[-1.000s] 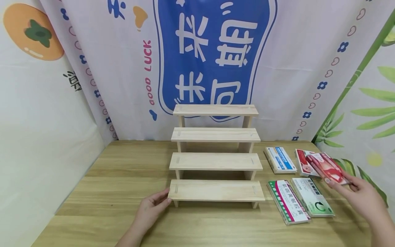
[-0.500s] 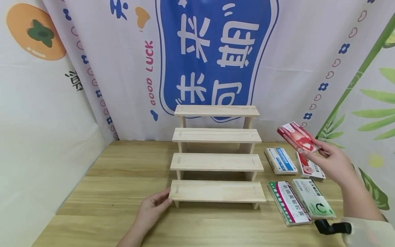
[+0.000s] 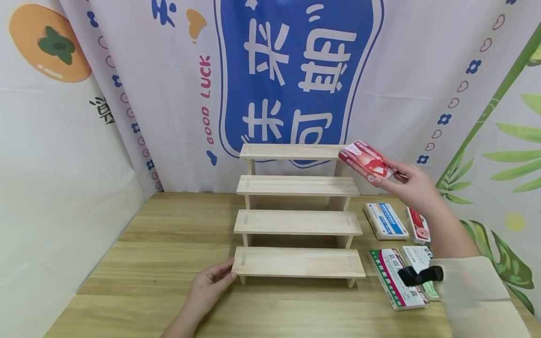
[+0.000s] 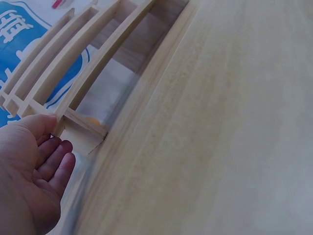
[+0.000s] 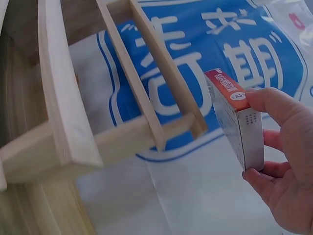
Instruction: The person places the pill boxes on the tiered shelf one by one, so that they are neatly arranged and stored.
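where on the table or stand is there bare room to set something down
Bare table runs between the left cloth and wooden stand, bar the left hand at the lowest step, and in front of that step. All steps are bare, though the right hand holds a red box by the top step. Crowded: right of the stand, where four boxes lie.

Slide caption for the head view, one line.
Right hand holds a red box near the top shelf of a wooden rack; left hand touches the lowest shelf.
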A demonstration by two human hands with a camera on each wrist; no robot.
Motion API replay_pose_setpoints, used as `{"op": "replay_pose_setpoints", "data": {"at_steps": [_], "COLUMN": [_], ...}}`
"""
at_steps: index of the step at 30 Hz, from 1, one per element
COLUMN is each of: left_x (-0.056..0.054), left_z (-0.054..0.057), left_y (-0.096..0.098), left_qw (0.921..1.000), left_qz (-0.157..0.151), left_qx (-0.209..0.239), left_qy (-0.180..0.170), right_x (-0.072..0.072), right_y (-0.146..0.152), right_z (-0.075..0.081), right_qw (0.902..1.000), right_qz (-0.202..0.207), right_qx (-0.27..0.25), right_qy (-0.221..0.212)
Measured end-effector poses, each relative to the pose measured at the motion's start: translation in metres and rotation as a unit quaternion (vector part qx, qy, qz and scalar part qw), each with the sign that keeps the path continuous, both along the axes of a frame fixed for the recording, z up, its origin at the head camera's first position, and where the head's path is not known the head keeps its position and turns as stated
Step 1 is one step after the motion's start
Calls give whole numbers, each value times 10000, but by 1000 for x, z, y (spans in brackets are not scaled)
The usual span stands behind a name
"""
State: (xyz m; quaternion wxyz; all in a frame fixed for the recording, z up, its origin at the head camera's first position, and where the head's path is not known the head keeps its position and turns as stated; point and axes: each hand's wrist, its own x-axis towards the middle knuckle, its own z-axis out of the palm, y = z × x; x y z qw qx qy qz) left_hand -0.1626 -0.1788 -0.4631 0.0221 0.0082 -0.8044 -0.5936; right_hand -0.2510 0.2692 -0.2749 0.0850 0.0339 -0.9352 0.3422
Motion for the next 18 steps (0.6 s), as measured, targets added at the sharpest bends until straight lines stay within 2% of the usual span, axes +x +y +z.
{"op": "replay_pose_setpoints", "data": {"at_steps": [8,18], "left_x": [1,-1], "left_z": [1,-3], "left_y": [0,-1], "left_qw": [10000,10000], "left_qz": [11,55], "left_qx": [-50,11], "left_qy": [48,18], "right_x": [-25,-55], "right_y": [-47,-95], "right_z": [17,26], "right_qw": [9982,9955], "right_qz": [496,857], "right_qx": [-266,-242], "right_qy": [-222,-327]}}
